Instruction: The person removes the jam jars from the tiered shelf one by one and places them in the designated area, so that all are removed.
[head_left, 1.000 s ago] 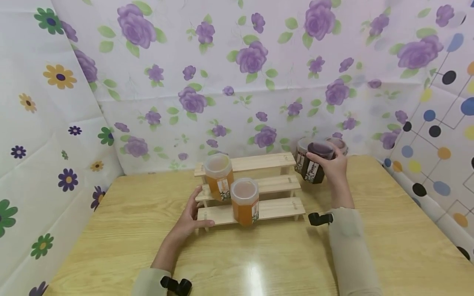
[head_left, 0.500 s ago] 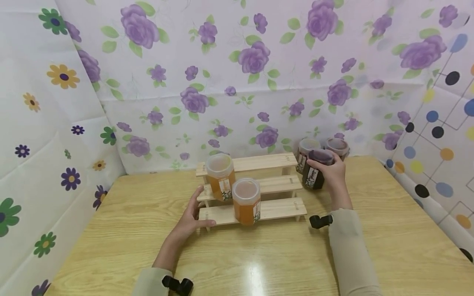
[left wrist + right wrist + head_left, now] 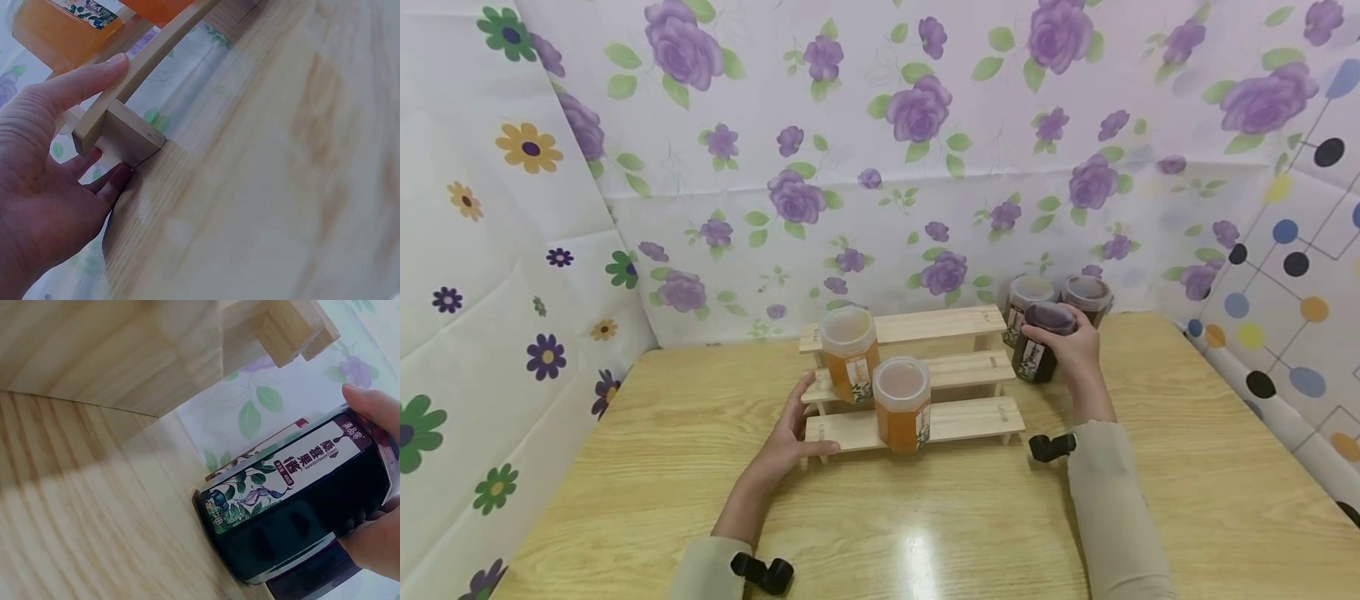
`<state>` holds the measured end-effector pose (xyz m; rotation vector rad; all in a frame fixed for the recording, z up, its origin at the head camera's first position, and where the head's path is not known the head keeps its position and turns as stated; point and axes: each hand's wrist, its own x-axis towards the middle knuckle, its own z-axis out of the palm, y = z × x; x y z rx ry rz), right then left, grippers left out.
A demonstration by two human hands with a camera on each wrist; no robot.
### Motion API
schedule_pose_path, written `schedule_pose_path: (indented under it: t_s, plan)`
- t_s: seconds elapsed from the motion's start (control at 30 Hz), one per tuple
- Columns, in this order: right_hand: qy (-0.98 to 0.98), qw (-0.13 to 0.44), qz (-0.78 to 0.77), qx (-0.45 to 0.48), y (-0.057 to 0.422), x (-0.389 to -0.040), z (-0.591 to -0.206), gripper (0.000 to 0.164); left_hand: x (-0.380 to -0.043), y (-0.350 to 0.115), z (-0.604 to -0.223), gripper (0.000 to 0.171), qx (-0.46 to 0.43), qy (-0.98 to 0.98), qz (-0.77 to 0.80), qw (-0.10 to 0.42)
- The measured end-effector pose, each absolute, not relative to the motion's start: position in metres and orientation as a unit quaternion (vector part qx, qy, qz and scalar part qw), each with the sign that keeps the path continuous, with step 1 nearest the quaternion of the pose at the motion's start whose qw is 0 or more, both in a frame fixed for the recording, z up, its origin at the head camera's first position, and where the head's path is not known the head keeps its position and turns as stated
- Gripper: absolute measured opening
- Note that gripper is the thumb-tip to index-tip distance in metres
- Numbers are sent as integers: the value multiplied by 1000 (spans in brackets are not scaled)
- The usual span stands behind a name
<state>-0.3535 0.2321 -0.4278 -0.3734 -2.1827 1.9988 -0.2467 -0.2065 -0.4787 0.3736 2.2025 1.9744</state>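
Note:
A three-step wooden shelf (image 3: 955, 417) stands on the table, with one amber jar (image 3: 902, 412) on its lowest board and another amber jar (image 3: 850, 358) higher up at the left. My left hand (image 3: 784, 446) holds the shelf's left end. In the left wrist view its thumb lies on the board and its fingers bend in by the wooden leg (image 3: 134, 131). To the right of the shelf, my right hand (image 3: 1075, 350) grips a dark, labelled jar (image 3: 1037, 362) around its upper part. The right wrist view has that jar's base right at the tabletop.
Behind the gripped jar are two more lidded jars, one (image 3: 1018, 312) close to the shelf's right end and one (image 3: 1086, 296) farther right. A flowered sheet (image 3: 865, 208) hangs along the back of the wooden table (image 3: 970, 517). Patterned sheets close off both sides.
My right hand has brought the dark jar down and a little toward me, away from the jars behind it. The left hand keeps its hold on the shelf; the head view has shifted slightly.

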Motion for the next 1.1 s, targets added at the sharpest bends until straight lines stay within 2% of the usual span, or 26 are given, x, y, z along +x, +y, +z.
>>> schedule_pose_path:
  t_s: [0.93, 1.1]
  plan:
    - [-765, 75, 635, -76, 232, -351, -422, 98, -247, -207, -478, 112, 120, 733, 666, 76]
    - [-754, 95, 646, -67, 233, -347, -410, 94, -247, -206, -479, 112, 124, 732, 666, 75]
